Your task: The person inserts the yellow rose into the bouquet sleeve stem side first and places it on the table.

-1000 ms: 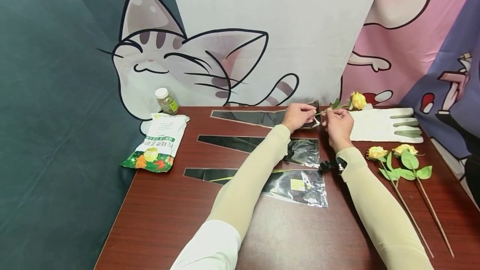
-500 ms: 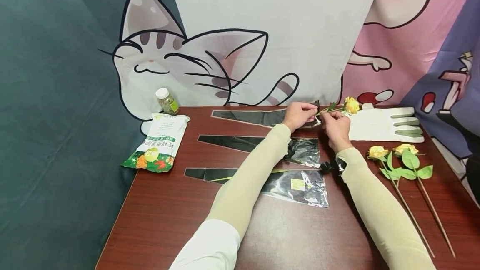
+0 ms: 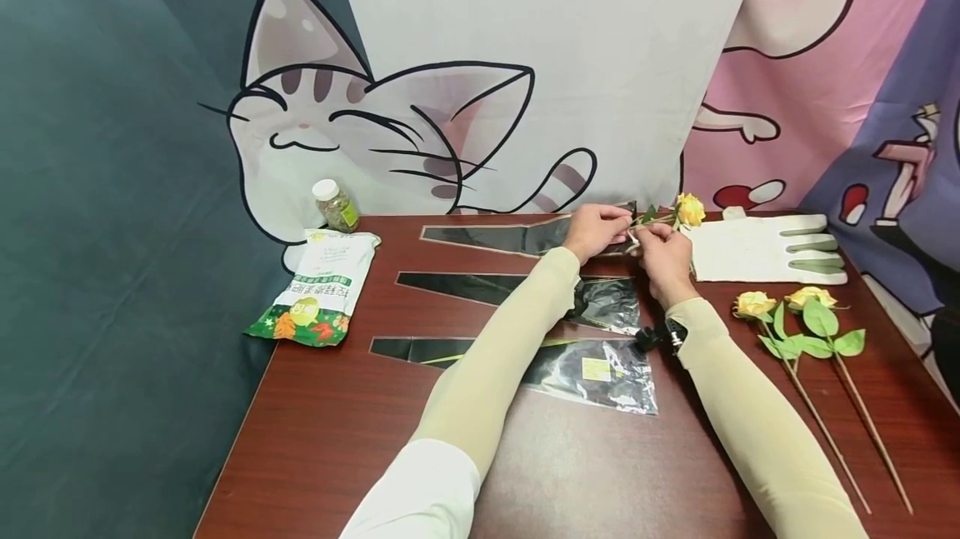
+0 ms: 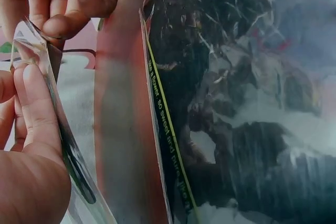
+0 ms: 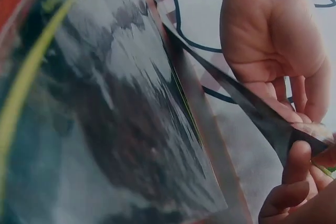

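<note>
Left hand (image 3: 595, 231) on the black flower sleeve (image 3: 487, 237), right hand (image 3: 667, 260) on the yellow rose (image 3: 690, 210)

From the head: The left fingers pinch the sleeve's open end. The right fingers pinch the rose's thin stem, with the bloom just past them on the right. I can't tell how far in the stem goes. The table (image 3: 577, 481) has its back edge just beyond the fingers, so there is little room that way. The most brown wood is on the near side of the fingers, past the other sleeves. There are three sleeves: the held one, a middle sleeve (image 3: 472, 285) and a near sleeve (image 3: 600, 396). There are three roses: the held one, plus a loose rose (image 3: 754, 305) and another rose (image 3: 813, 301) to the right of the fingers. I count one white glove (image 3: 731, 252) beside the right hand. Far left of the fingers are one pouch (image 3: 318, 289), poking over the table's side, and one jar (image 3: 335, 207). The table is shiny. Behind the fingers hangs a cloth with a smiling cat (image 3: 322, 114).

From the left wrist: The left fingers are clamped on the clear sleeve edge. The right hand's bent fingers are just above them.

From the right wrist: The held sleeve runs up and left from the pinched fingers. A bit of green stem shows beside the right fingertips.
</note>
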`<state>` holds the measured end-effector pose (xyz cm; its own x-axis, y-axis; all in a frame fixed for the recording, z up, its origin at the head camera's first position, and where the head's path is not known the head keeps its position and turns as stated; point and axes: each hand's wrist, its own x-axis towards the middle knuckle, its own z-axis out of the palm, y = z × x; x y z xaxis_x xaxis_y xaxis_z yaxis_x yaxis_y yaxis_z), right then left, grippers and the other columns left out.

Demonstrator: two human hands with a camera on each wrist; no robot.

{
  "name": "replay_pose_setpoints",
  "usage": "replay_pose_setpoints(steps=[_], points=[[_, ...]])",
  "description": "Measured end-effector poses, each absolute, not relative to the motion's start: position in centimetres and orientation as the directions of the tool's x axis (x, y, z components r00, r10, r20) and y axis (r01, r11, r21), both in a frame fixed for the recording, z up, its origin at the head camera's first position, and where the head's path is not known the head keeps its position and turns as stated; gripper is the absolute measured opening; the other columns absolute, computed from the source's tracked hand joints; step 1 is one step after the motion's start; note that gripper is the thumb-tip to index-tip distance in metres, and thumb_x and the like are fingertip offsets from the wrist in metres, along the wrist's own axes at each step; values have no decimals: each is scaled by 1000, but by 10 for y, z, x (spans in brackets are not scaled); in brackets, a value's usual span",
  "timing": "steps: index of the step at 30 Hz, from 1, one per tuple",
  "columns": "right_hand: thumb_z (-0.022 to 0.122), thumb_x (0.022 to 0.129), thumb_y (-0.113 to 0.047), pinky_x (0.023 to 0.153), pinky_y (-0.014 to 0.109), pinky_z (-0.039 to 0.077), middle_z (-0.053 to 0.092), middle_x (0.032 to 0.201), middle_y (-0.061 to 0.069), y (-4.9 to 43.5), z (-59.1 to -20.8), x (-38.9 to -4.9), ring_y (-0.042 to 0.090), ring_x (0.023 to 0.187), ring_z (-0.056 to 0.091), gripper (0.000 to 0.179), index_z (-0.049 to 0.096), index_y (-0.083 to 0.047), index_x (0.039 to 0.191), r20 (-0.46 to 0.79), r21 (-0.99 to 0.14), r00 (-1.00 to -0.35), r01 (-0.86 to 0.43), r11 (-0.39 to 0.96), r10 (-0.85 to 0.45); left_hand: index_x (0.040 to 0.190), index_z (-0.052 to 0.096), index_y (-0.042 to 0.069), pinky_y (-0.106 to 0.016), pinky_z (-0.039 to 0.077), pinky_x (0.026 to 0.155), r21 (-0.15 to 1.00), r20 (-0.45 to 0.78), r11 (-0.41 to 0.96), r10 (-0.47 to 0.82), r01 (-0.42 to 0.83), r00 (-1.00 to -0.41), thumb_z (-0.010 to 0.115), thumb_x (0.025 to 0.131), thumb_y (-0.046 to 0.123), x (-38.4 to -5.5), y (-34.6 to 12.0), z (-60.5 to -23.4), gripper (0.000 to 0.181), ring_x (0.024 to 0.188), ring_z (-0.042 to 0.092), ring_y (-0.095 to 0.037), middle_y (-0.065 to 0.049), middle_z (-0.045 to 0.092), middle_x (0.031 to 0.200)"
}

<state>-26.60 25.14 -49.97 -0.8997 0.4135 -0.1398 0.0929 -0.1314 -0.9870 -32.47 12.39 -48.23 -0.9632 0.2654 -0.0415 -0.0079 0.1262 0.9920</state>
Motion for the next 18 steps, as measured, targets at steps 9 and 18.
replay_pose_setpoints(steps=[9, 18], points=[[54, 111, -30, 36, 19, 46, 77, 78, -9, 247, -499, -265, 3, 48, 63, 21, 62, -10, 107, -133, -974, -871, 27, -225, 474, 112, 84, 9, -16, 64, 67, 985, -58, 172, 244, -15, -968, 76, 99, 12, -323, 118, -482, 15, 63, 70, -2, -3, 81, 94], [63, 107, -23, 36, 21, 48, 76, 78, -3, 251, -495, -267, 7, 47, 62, 12, 60, -13, 101, -141, -959, -830, -20, -281, 540, 115, 82, 5, -18, 66, 70, 993, -55, 115, 279, -23, -959, 75, 99, 10, -323, 115, -482, 18, 64, 69, -2, -5, 81, 93]])
